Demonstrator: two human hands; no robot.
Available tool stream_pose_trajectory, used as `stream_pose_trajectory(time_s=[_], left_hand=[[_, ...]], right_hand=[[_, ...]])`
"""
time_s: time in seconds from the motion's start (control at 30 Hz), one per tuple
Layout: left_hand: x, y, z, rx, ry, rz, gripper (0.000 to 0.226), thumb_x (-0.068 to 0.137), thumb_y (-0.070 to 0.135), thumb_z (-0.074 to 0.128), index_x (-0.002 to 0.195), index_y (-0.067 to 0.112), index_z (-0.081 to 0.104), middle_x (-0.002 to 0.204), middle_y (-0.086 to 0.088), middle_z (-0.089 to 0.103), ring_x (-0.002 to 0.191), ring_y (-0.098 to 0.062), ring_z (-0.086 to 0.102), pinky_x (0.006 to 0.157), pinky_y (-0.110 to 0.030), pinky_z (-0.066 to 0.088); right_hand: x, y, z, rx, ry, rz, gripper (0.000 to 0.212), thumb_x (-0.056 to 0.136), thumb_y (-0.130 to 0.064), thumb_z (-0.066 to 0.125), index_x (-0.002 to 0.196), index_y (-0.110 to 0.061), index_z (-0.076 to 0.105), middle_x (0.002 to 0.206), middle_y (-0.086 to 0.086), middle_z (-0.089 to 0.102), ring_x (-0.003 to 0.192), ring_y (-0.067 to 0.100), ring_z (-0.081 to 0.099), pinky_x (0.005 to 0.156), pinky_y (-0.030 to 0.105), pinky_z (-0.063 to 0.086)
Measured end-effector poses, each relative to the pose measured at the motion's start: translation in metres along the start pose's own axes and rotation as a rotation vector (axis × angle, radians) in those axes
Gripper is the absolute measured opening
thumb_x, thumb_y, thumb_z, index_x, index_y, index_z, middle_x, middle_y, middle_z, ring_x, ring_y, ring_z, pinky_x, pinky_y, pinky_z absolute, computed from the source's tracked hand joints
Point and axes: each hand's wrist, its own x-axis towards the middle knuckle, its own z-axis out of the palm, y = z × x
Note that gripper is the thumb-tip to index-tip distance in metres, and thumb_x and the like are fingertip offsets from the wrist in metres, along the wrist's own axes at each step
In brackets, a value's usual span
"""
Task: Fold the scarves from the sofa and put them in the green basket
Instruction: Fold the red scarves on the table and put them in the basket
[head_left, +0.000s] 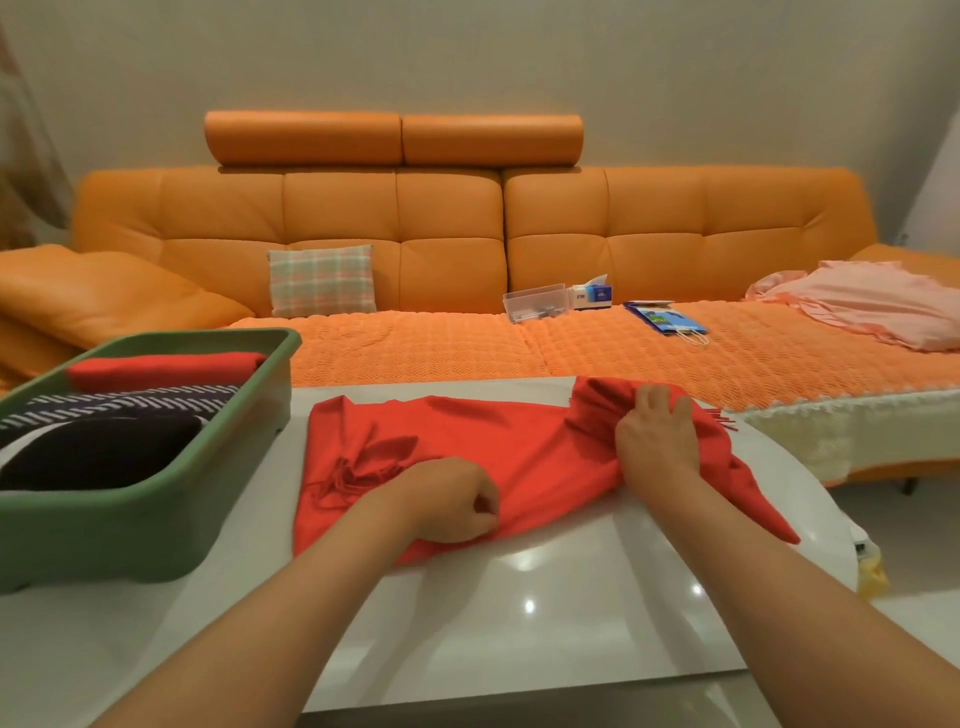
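Your left hand (447, 501) pinches the near edge of the scarf (519, 447), fingers curled tight on the cloth. The scarf lies spread and rumpled on the table (519, 623). Your right hand (657, 434) grips its bunched far right end. The basket (130, 535) sits just left of it, holding folded scarves (130, 405): red, striped, dark

Glossy white table (519, 623) under red scarf (493, 447), green basket (156, 525).

Rumpled red scarf (519, 452) beside part-filled green basket (156, 514).
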Motion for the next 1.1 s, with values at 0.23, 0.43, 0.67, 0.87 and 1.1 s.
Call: stream_pose_trajectory(time_s=[0.23,0.43,0.67,0.87,1.1], left_hand=[[-0.026,-0.014,0.001,-0.027,0.158,-0.034,0.038,0.077,0.053,0.069,0.098,0.031,0.046,0.096,0.012,0.043,0.080,-0.009,0.043,0.068,-0.030,0.034],[-0.054,-0.027,0.001,0.016,0.091,-0.129,0.035,0.075,0.053,0.068,0.089,0.028,0.048,0.092,0.011,0.048,0.080,-0.011,0.049,0.066,-0.029,0.035],[-0.085,-0.044,-0.002,0.075,0.203,-0.096,0.023,0.077,0.034,0.064,0.089,0.032,0.045,0.094,0.015,0.045,0.084,-0.004,0.042,0.066,-0.028,0.039],[-0.115,-0.063,0.002,0.098,0.208,-0.269,0.023,0.086,0.042,0.061,0.104,0.030,0.051,0.106,0.012,0.050,0.096,-0.013,0.054,0.071,-0.029,0.040],[-0.132,-0.075,0.004,0.205,0.275,-0.209,0.028,0.085,0.054,0.059,0.102,0.033,0.067,0.101,0.013,0.059,0.093,-0.011,0.058,0.069,-0.025,0.036]], right_hand=[[-0.028,-0.023,-0.027,0.603,0.017,-0.561,0.034,0.079,-0.028,0.056,0.111,-0.030,0.066,0.115,-0.001,0.054,0.109,0.022,0.053,0.092,0.035,0.042],[-0.054,-0.042,-0.030,0.754,-0.321,-0.625,0.015,0.075,-0.029,0.069,0.090,-0.031,0.070,0.092,-0.010,0.059,0.083,0.014,0.060,0.077,0.032,0.052],[-0.058,-0.065,-0.049,0.766,-0.156,-0.500,0.018,0.082,-0.036,0.057,0.094,-0.031,0.069,0.097,-0.008,0.068,0.092,0.016,0.063,0.078,0.029,0.049],[-0.056,-0.130,-0.062,0.655,-0.014,-0.502,0.045,0.089,-0.051,0.058,0.130,-0.030,0.053,0.121,0.001,0.054,0.111,0.026,0.059,0.089,0.038,0.046],[-0.038,-0.145,-0.066,0.706,-0.039,-0.258,0.029,0.092,-0.017,0.047,0.111,-0.017,0.069,0.113,0.010,0.067,0.108,0.032,0.063,0.086,0.037,0.049]])
